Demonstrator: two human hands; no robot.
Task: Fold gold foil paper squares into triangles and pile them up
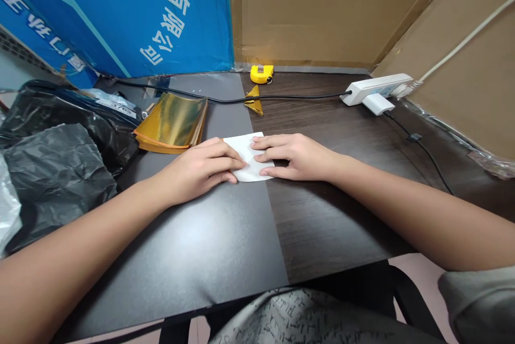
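Note:
A small white sheet of paper (247, 157) lies across the seam between the grey and the dark wood table surfaces. My left hand (209, 164) rests on the paper's left side, its fingers stretched out and close together. On the right side of the sheet, my right hand (287, 156) presses with its fingers a little apart. Just beyond my left hand is a stack of shiny gold sheets (173, 118). Farther back sits a small folded gold triangle (254, 101), with a black cable (298, 97) passing over it.
A yellow tape measure (261, 74) stands near the cardboard wall (306, 22). At the back right is a white power strip (376, 89) with a plugged-in adapter (378, 104). Crumpled black plastic bags (60, 161) cover the left side. A blue printed panel (120, 11) rises behind.

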